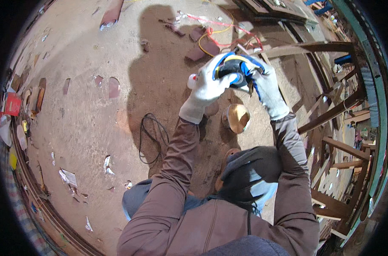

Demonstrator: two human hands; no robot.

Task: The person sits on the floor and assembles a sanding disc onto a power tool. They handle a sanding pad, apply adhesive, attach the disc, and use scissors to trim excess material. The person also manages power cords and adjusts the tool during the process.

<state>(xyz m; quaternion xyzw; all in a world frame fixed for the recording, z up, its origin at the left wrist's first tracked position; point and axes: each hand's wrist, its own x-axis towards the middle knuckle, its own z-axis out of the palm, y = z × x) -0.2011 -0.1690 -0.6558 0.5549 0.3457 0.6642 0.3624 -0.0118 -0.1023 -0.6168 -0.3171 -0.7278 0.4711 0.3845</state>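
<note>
L hand (209,85) & R hand (265,83), in white & blue gloves, hold a dark thing (231,67) up high, a bit R of the pic's ctr. Fingers on both hands are clamped round it. A round tub (237,118) w/ a tan inside sits lower, mid pic, on the floor (89,128).

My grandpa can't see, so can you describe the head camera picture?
A left hand and a right hand, in white and blue gloves, hold a dark, rounded object with blue parts above a dusty brown floor. A round, pale container sits on it; a looped black cord lies left, brown wooden frames stand right.
</note>
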